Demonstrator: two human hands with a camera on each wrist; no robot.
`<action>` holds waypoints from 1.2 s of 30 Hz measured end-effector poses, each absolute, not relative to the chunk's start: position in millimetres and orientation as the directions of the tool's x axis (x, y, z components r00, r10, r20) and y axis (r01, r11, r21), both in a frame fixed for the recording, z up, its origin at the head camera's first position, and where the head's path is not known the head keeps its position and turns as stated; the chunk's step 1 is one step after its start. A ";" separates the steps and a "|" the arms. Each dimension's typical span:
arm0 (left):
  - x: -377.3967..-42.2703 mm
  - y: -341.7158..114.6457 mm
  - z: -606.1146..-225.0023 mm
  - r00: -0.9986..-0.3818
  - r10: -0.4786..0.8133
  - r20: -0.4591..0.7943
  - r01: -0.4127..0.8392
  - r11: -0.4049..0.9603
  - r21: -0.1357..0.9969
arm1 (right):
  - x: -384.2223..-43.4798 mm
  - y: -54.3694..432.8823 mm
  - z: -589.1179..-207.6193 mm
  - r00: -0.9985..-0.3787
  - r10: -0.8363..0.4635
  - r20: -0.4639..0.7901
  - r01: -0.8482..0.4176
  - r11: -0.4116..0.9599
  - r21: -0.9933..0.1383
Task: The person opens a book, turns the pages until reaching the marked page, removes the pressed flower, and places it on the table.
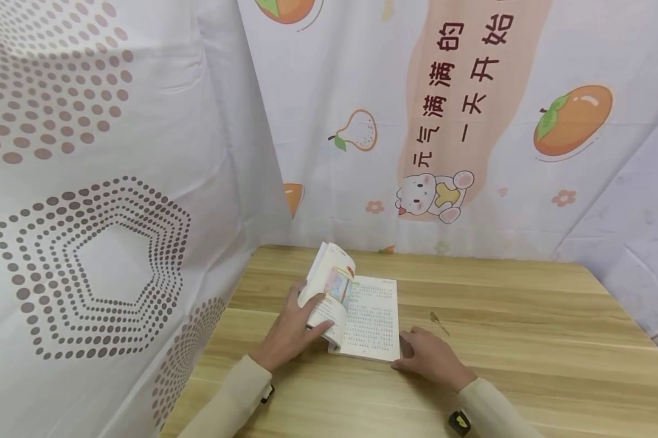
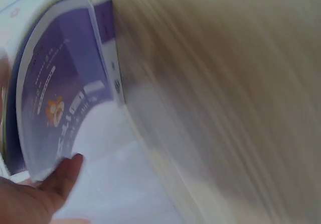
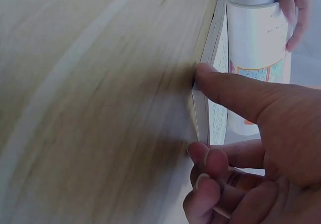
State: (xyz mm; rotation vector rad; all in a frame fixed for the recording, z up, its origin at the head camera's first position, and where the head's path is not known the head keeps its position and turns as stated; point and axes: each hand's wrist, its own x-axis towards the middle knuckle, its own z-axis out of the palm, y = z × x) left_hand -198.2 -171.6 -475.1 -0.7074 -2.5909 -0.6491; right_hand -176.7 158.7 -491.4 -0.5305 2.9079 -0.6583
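Note:
An open paperback book (image 1: 371, 316) lies on the wooden table, its right-hand page covered in small print. My left hand (image 1: 293, 328) holds the raised left part of the book, thumb and a finger over a page with a coloured picture (image 1: 338, 285). From the left wrist view, the curved purple cover (image 2: 75, 68) shows, with fingers (image 2: 62, 186) against its lower edge. At the book's lower right corner, my right hand (image 1: 430, 358) grips the edge. Its thumb (image 3: 225, 86) and curled fingers lie along the page block in the right wrist view.
The wooden table (image 1: 526, 316) extends to the right of the book, with a small dark mark (image 1: 439, 323) on its surface. A white curtain with fruit prints (image 1: 329, 201) hangs behind, and a dotted white curtain (image 1: 110, 267) stands along the left side.

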 end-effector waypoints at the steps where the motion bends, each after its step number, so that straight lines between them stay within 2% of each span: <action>1: -197.7 -169.0 -474.0 -0.803 0.359 0.476 0.551 0.751 0.364 | -176.8 158.6 -491.5 -0.933 -0.359 -0.035 -0.309 0.847 -0.433; 3: -198.3 -162.2 -471.0 -0.785 0.324 0.528 0.570 0.712 0.409 | -176.9 158.9 -491.8 -0.935 -0.354 -0.036 -0.307 0.853 -0.423; 7: -200.7 -145.8 -462.8 -0.709 0.257 0.657 0.641 0.622 0.449 | -178.5 159.7 -492.0 -0.936 -0.350 -0.032 -0.307 0.860 -0.408; 10: -201.5 -133.4 -458.7 -0.670 0.255 0.697 0.694 0.547 0.467 | -178.9 160.2 -490.8 -0.936 -0.351 -0.025 -0.312 0.860 -0.403; 16: -201.4 -112.2 -463.8 -0.702 0.362 0.614 0.705 0.476 0.525 | -178.4 161.4 -491.6 -0.932 -0.363 -0.007 -0.329 0.852 -0.407; 19: -200.5 -103.0 -469.9 -0.676 0.474 0.564 0.733 0.516 0.444 | -177.8 161.7 -492.8 -0.932 -0.362 0.005 -0.332 0.850 -0.409; 23: -198.9 -93.0 -479.6 -0.597 0.631 0.496 0.789 0.573 0.221 | -179.2 159.3 -494.9 -0.927 -0.375 0.026 -0.350 0.835 -0.426; 28: -196.7 -87.1 -490.8 -0.503 0.764 0.405 0.829 0.558 -0.024 | -185.4 153.5 -499.2 -0.904 -0.422 0.066 -0.405 0.799 -0.444; 32: -195.4 -86.9 -498.1 -0.463 0.815 0.349 0.835 0.533 -0.137 | -189.8 151.7 -502.9 -0.887 -0.455 0.086 -0.443 0.780 -0.442; 36: -194.1 -86.2 -496.9 -0.454 0.842 0.289 0.839 0.514 -0.180 | -190.8 153.1 -504.0 -0.879 -0.467 0.096 -0.459 0.773 -0.438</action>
